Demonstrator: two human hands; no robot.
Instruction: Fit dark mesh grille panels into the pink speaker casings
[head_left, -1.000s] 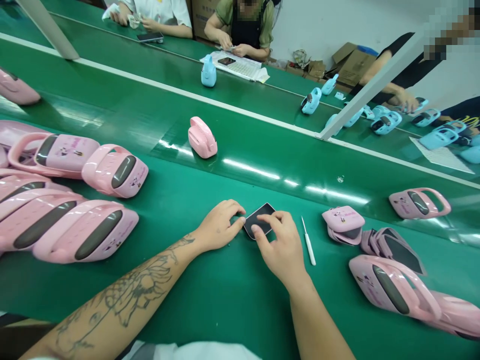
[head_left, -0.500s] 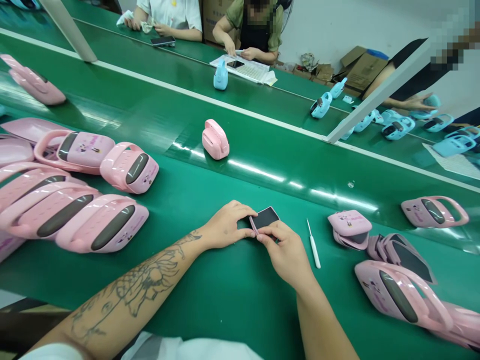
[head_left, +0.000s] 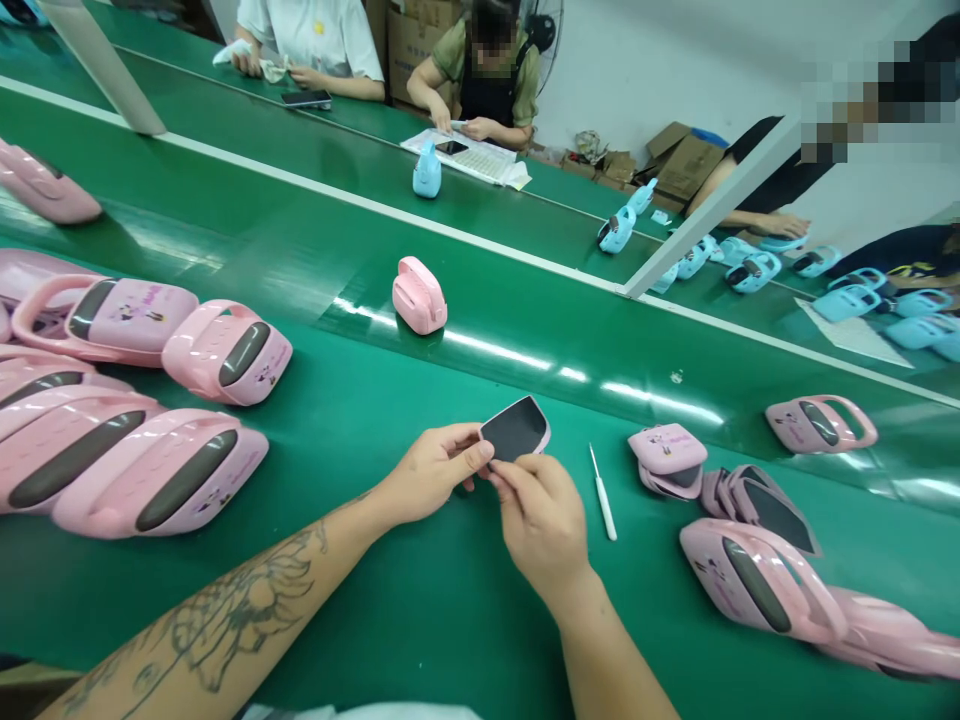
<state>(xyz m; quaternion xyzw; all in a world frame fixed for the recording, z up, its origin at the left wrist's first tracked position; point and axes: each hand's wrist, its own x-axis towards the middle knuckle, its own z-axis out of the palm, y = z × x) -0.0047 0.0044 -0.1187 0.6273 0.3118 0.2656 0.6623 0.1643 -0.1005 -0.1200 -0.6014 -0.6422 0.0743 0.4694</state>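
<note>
A small pink-rimmed cover with a flat dark-grey face is held up over the green bench, dark side toward me. My left hand grips its left edge, thumb on the dark face. My right hand has its fingers pinched together at the near edge; whatever is between the fingertips is hidden. Just right of that hand lies a white-handled screwdriver with a thin shaft. Farther right are a pink printed cover atop a small stack and several dark-faced covers.
Several pink handled housings crowd the left side. Another pink housing lies at right, and one stands ahead on the belt. Beyond a white rail, co-workers sit among blue housings. A slanted post rises at right.
The cover has been raised and turned, so more of its dark face shows. My left thumb now lies over that face, and my right fingers have moved along the near edge. The camera view has shifted.
</note>
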